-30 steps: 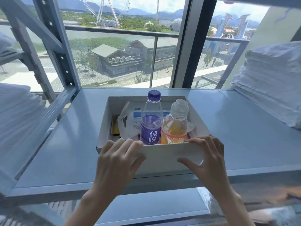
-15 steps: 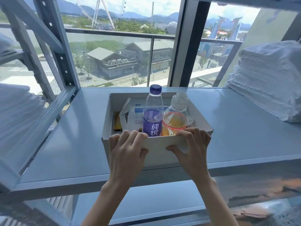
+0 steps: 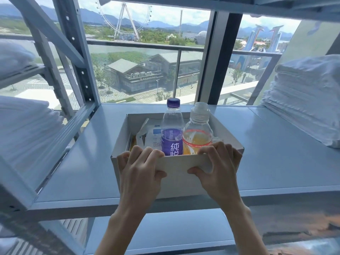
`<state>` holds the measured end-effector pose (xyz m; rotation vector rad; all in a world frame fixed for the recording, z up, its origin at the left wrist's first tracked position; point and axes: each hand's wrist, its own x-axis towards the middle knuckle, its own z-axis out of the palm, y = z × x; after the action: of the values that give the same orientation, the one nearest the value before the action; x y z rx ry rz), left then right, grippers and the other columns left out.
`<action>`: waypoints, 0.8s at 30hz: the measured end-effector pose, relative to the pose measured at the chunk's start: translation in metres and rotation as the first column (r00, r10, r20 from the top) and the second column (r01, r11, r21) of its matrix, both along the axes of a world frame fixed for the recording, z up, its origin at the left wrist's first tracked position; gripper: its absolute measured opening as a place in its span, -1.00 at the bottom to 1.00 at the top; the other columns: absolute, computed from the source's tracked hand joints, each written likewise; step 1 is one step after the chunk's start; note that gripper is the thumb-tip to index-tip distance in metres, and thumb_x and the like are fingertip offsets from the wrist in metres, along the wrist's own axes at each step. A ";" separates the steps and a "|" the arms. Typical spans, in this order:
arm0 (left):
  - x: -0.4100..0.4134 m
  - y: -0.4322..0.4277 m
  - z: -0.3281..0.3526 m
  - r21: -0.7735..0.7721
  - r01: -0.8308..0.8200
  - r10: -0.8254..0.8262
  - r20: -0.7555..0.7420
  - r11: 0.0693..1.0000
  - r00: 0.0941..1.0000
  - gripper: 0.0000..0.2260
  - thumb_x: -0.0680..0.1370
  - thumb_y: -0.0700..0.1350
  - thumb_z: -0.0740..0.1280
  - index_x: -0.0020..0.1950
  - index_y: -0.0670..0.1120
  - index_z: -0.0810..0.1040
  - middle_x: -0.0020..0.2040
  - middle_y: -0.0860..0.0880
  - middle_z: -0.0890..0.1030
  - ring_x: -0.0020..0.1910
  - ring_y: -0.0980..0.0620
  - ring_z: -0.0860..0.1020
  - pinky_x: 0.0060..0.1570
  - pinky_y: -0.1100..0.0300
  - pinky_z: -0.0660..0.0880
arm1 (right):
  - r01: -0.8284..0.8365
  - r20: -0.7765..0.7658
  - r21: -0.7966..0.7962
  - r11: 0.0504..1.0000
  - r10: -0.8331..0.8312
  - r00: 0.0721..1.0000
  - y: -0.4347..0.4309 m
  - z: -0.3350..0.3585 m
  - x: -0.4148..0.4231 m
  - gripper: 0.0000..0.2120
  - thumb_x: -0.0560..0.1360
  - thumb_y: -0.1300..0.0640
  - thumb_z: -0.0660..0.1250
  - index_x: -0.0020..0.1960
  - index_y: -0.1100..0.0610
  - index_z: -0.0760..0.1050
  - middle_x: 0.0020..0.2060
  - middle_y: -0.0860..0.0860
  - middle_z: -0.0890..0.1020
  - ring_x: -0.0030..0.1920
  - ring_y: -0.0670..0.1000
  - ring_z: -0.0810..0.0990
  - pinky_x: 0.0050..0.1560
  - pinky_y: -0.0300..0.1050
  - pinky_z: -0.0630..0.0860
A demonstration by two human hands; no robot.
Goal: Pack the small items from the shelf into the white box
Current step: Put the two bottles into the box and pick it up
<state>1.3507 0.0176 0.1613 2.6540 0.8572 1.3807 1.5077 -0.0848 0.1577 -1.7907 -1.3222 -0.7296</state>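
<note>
The white box [image 3: 176,170] sits near the front edge of the blue shelf [image 3: 82,162]; the left hand [image 3: 139,173] and right hand [image 3: 219,170] grip its near wall, fingers [image 3: 150,153] curled over the rim, thumbs pressing outside; a purple bottle [image 3: 172,137] and an orange bottle [image 3: 197,133] stand inside.

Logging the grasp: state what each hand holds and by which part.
Both hold the white box by its near wall: left hand toward the left corner, right hand toward the right, fingers hooked over the rim, thumbs on the outside.
</note>
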 end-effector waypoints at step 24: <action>-0.084 -0.203 -0.012 -0.035 -0.606 0.606 -0.022 0.795 0.795 -0.62 0.09 -0.13 0.61 -0.23 -0.03 0.50 -0.28 0.08 0.53 -0.14 0.01 0.41 -0.13 0.12 0.13 | -0.504 0.021 -0.094 0.859 0.508 0.861 -0.102 0.007 -0.064 -0.54 0.03 0.14 0.62 -0.15 -0.01 0.51 -0.19 -0.02 0.52 -0.12 -0.01 0.38 0.06 -0.18 0.10</action>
<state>1.2663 -0.1849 0.1498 2.4441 1.8379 1.4063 1.4436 -0.1869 0.1646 -1.3924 -1.7812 -0.4233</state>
